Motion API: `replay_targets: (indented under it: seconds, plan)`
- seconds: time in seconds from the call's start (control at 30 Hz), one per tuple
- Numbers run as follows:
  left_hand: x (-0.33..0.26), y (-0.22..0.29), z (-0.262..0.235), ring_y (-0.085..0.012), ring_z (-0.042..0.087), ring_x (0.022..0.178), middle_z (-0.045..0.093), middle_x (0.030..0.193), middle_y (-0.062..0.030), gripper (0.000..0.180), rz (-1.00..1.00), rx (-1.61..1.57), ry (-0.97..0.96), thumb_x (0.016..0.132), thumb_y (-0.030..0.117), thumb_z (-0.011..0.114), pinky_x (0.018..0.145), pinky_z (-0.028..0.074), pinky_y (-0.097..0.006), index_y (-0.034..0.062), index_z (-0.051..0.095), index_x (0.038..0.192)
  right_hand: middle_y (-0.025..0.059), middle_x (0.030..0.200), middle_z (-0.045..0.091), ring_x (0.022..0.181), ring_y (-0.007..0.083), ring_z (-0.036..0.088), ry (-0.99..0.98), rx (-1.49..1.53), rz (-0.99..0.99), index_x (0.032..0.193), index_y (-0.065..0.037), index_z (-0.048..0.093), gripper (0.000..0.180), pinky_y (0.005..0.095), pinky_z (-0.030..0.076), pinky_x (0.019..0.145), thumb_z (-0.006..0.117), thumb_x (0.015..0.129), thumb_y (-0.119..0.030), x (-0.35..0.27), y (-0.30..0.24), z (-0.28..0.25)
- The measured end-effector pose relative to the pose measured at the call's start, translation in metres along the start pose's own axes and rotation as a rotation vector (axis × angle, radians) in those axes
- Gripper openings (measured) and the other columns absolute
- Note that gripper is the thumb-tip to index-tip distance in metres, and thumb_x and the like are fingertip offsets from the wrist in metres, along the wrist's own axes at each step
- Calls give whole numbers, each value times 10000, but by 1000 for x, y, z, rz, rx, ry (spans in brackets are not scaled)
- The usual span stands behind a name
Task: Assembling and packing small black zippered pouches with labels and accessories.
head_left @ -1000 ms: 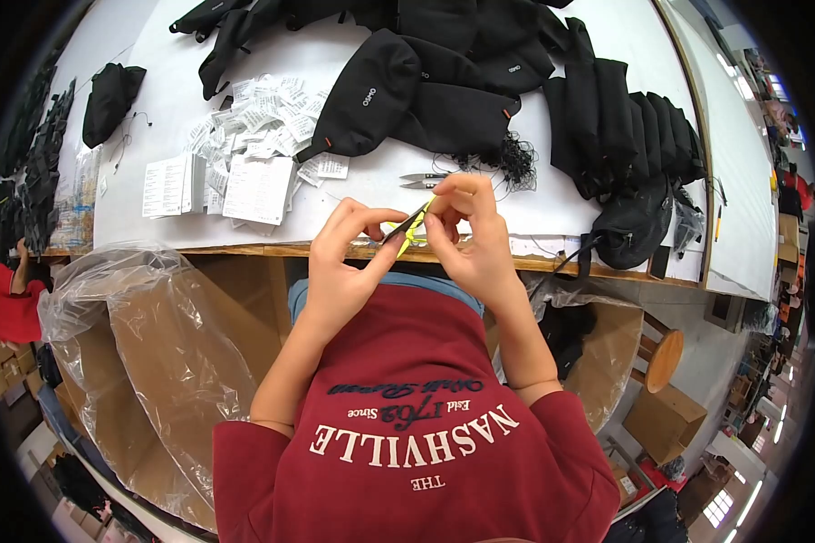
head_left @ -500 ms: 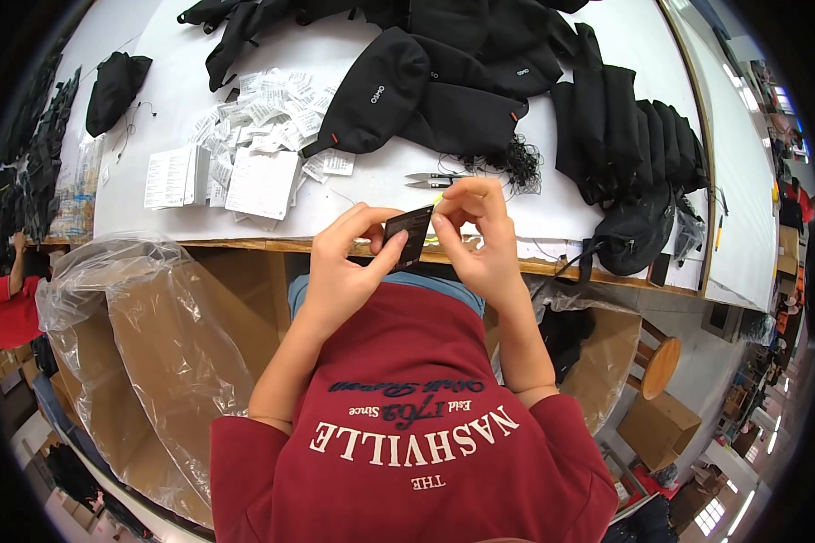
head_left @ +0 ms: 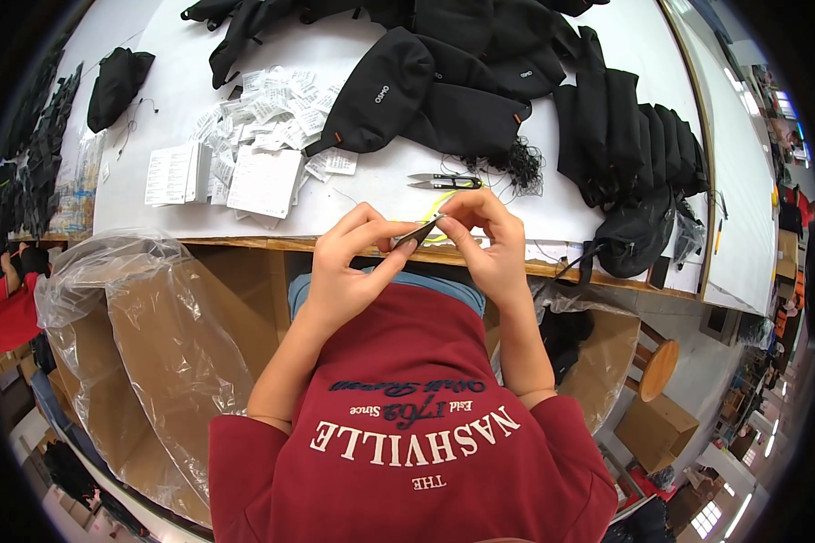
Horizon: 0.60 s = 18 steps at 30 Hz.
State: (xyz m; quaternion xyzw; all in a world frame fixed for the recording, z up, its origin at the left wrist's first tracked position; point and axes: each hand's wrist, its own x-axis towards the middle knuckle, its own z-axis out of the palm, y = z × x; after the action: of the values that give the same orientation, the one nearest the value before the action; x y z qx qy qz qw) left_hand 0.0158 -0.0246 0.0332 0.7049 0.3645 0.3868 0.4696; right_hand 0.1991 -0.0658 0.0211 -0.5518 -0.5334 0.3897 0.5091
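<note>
Pinching one black tag (head_left: 414, 238) in my left hand (head_left: 346, 264), thumb against fingers, by the table's (head_left: 362, 185) near edge. My right hand (head_left: 498, 242) is pinched closed on one neon cord (head_left: 437, 204) at the tag's corner. One pair of snips (head_left: 444, 182), two white card stacks (head_left: 264, 184) past that.

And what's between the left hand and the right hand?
In the head view, a thin black tag and yellow cord lie between the left hand and right hand.

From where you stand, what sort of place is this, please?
Probably a sewing or packing workshop, judging by the black fabric bags, loose white tags and thread snips on the table.
</note>
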Motion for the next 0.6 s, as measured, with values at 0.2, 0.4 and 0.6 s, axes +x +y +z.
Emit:
replay_targets:
  seconds: [0.2,0.4,0.6]
  plan:
    - [-2,-23,-7,-69,528,701,545,792,-5,191,-252,-516,-176,959,130,540,661,436,-206,-18,656,923,43,744,643,633,79,590,-113,-14,-23,877,4,622,94,213,464,587,687,809,4,0,-6,0]
    - [-3,-24,-5,-51,507,743,560,836,-3,104,-303,-382,-264,942,117,562,696,416,-207,14,564,927,65,763,663,683,105,641,-231,-16,49,875,23,610,111,218,498,622,694,803,11,1,-2,1]
    - [-1,-24,-6,-59,502,739,553,832,-4,105,-315,-385,-309,920,116,582,683,412,-218,12,569,915,68,750,653,664,100,627,-253,42,76,868,26,589,114,220,487,601,688,822,-8,-5,5,1]
